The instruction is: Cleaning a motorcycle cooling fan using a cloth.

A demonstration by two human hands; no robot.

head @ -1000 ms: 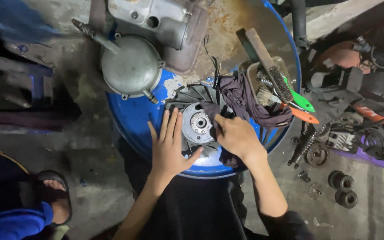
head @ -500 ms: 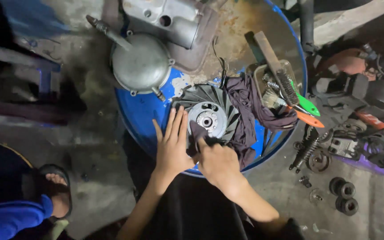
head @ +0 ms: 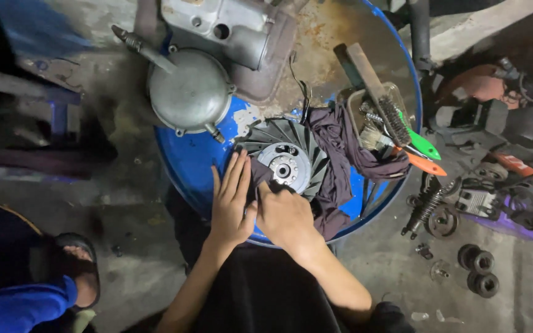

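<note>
On the blue drum lid (head: pixel 192 166), left hand (head: pixel 232 203) lies flat, right hand (head: pixel 286 216) curls against finned metal fan wheel (head: pixel 288 161).

A grey finned fan wheel (head: pixel 286 161) and dark purple cloth (head: pixel 340 161) lie on a blue, rust-patched drum lid (head: pixel 186 166), with green (head: pixel 424 145) and orange (head: pixel 427 165) brush handles at the right.

Blue drum top (head: pixel 186 160), rusty at rear, carries finned fan wheel (head: pixel 285 161), dark rag (head: pixel 340 154), grey engine casing (head: pixel 217 55), and tray of brushes (head: pixel 380 117).
</note>
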